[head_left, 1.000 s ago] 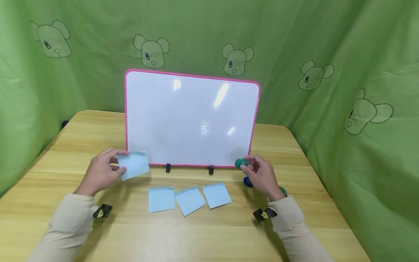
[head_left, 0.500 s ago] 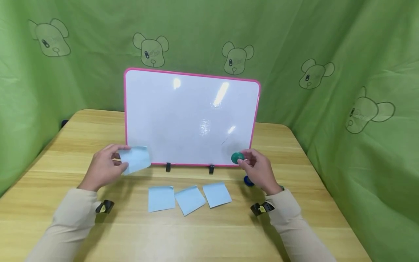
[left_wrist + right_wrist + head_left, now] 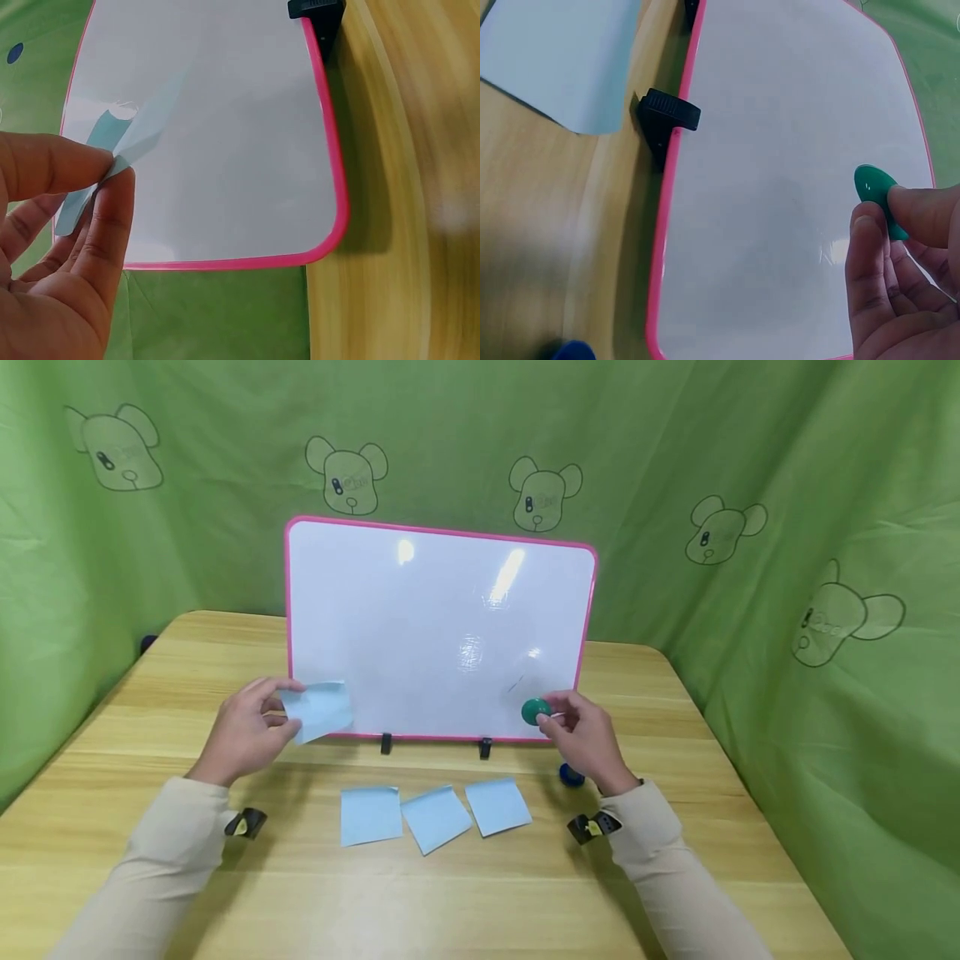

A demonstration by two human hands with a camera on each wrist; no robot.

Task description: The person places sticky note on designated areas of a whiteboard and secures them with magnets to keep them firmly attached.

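Between thumb and fingers my left hand [image 3: 251, 727] pinches a light blue sticky note [image 3: 322, 708], held up before the lower left corner of a pink-framed whiteboard [image 3: 427, 627]. In the left wrist view the note [image 3: 154, 124] looks bent where it is pinched. My right hand [image 3: 588, 735] pinches a round green magnet [image 3: 536, 711] by its edge, in front of the board's lower right. Seen from the right wrist, the green magnet [image 3: 877, 196] is tilted; whether it touches the board I cannot tell.
Three blue sticky notes, left [image 3: 371, 816], middle [image 3: 437, 820] and right [image 3: 498, 807], lie on the wooden table [image 3: 360, 910]. A blue magnet [image 3: 572, 775] lies near my right wrist. Black clips [image 3: 386, 743] hold the board's bottom edge. A green curtain [image 3: 450, 410] hangs behind.
My left hand has risen and shifted slightly right with the sticky note. My right hand has risen and moved left with the green magnet. The three notes on the table stay put.
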